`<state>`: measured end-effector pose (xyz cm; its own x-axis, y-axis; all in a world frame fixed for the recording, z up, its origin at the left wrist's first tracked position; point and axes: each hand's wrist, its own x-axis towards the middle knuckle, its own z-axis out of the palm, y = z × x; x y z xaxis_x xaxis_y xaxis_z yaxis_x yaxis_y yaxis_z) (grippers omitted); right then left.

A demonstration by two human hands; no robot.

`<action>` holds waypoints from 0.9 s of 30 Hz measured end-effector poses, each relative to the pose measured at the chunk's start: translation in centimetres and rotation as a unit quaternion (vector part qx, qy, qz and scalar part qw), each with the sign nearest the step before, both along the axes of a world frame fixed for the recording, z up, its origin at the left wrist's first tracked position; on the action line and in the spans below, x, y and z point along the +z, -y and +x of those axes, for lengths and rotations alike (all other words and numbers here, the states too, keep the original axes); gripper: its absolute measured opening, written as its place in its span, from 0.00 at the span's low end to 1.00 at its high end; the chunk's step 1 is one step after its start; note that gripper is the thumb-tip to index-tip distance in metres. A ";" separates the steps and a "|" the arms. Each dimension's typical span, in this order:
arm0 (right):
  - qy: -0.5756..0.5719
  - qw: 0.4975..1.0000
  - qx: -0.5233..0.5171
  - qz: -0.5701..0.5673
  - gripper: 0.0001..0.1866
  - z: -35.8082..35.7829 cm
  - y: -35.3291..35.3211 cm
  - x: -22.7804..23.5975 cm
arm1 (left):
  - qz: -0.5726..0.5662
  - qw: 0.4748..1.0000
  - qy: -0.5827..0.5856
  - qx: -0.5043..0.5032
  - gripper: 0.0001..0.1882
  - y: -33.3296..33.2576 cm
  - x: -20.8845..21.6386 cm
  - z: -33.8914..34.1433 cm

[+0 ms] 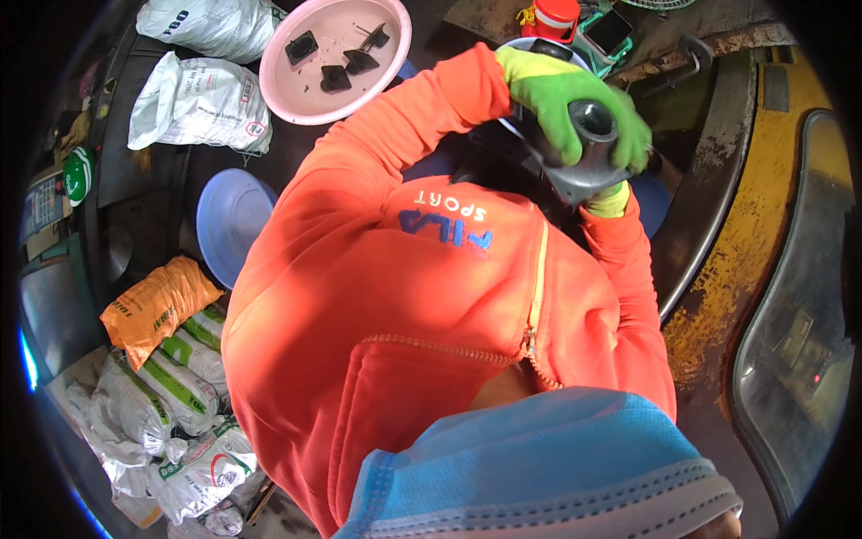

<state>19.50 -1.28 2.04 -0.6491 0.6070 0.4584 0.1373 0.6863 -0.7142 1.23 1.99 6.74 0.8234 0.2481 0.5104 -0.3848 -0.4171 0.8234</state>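
Observation:
Between my two green-gloved hands is a black moulded part with a round, hollow neck and a wide, flat-edged base (584,180). My left hand (555,101) comes over it from the left, fingers closed round its side by the neck. On the other side, my right hand (632,136) grips it too, its yellow cuff below the base; some of its fingers are hidden by the part. Just behind my hands is a pale basin (582,61) with a dark piece at its rim.
Several black parts with square bases lie in a pink basin (401,76) at the upper left. A blue basin (235,225) and filled sacks (202,103) stand left. A red-lidded container (555,16) sits behind. Rusty yellow machinery (709,296) runs along the right.

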 end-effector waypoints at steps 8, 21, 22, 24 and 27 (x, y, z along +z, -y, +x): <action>-0.112 0.978 -0.177 0.013 0.16 -1.6 -0.1 0.4 | 0.019 0.878 0.073 0.472 0.27 3.2 -1.5 2.6; 0.012 0.998 -0.014 -0.055 0.37 1.3 -0.3 1.1 | 0.045 0.949 0.025 0.311 0.20 2.8 -0.9 0.4; 0.026 0.998 0.021 -0.051 0.36 1.5 -0.2 1.1 | 0.050 0.956 0.015 0.289 0.19 2.6 -0.9 0.3; 0.068 0.994 0.065 -0.050 0.35 2.0 -0.4 0.9 | 0.001 0.973 -0.002 0.231 0.20 2.5 -1.1 0.2; 0.155 0.984 0.084 0.006 0.37 2.1 -0.2 0.0 | -0.067 0.990 -0.021 0.119 0.20 2.4 -1.6 0.3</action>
<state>21.63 -1.12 2.00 -0.8493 0.4751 0.2301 0.2311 0.7264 -0.6472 1.53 -0.36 5.14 0.7532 0.5005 0.4268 -0.2541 -0.3771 0.8906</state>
